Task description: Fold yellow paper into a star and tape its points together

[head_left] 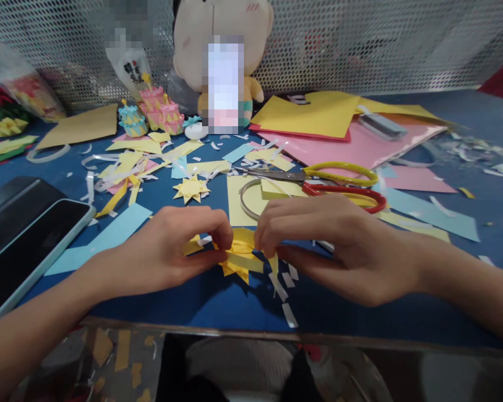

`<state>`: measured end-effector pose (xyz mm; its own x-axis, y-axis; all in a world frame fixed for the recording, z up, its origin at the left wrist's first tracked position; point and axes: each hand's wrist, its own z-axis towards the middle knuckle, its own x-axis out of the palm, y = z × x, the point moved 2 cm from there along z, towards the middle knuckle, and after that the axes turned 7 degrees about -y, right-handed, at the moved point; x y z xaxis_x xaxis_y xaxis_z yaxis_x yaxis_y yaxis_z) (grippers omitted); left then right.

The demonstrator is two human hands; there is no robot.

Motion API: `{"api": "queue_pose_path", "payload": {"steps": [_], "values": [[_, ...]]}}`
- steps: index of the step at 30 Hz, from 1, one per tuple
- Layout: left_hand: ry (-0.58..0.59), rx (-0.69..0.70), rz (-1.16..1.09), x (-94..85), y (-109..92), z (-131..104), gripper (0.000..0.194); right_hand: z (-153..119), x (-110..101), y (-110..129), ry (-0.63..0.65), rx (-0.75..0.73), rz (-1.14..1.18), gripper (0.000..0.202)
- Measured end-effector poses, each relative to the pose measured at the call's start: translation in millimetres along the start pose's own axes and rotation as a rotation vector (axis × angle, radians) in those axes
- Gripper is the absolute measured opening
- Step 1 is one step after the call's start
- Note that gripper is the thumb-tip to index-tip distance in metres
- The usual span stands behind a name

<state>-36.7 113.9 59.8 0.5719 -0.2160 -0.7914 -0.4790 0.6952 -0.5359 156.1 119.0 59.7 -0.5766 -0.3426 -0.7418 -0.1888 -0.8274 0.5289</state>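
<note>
My left hand (193,240) pinches the left side of a yellow paper band (251,263), curved above a folded yellow paper star (237,272) on the blue table. My right hand (318,245) is closed by the band's right side, and a narrow yellow paper strip (274,268) hangs below its fingertips. Part of the star is hidden by my fingers. Small white paper bits (289,315) lie under my right hand. A paler yellow paper star (191,190) sits farther back. Behind my right hand rest scissors (339,174) with yellow and red handles.
A phone (37,245) lies at the left. Small paper cakes (153,111) stand at the back beside a plush doll (254,95) with a lit phone (225,78) before it. Colored paper sheets (310,117), tape rolls and cut strips cover the table. Its front edge (151,328) is near me.
</note>
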Motion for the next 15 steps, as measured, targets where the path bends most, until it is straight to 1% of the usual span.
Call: {"api": "queue_pose_path", "payload": {"steps": [5, 15], "values": [[0.040, 0.000, 0.007, 0.3, 0.6, -2.0, 0.006, 0.8, -0.5, 0.3, -0.001, 0.034, 0.000, 0.022], [0.061, -0.011, -0.010, 4.7, -0.1, -2.1, 0.010, -0.2, 2.4, 2.0, -0.008, 0.016, -0.038, 0.018]]}}
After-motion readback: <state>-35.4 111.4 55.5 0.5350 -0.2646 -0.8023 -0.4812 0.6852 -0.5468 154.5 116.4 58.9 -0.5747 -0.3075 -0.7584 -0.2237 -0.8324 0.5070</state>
